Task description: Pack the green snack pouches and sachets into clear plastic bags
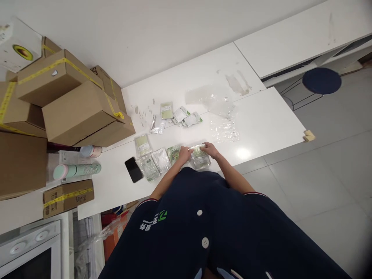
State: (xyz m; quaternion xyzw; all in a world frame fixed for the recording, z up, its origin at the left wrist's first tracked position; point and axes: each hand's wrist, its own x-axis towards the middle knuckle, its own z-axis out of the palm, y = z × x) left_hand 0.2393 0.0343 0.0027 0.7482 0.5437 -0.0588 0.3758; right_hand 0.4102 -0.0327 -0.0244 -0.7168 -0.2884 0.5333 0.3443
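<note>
My left hand (pixel 185 153) and my right hand (pixel 210 149) both grip a clear plastic bag (pixel 200 158) with green packets inside, held at the near edge of the white table (pixel 261 120). The left hand pinches the bag's left end and the right hand its top right edge. To the left of the bag lie several flat sachets (pixel 157 161), some clear, some green. More small packets (pixel 180 115) lie farther back on the table.
A black phone (pixel 133 169) lies left of the sachets. Cardboard boxes (pixel 75 112) with yellow tape are stacked at the left, with two bottles (pixel 77 169) below them. Empty clear bags (pixel 223 124) lie to the right. A blue stool (pixel 321 80) stands on the floor beyond.
</note>
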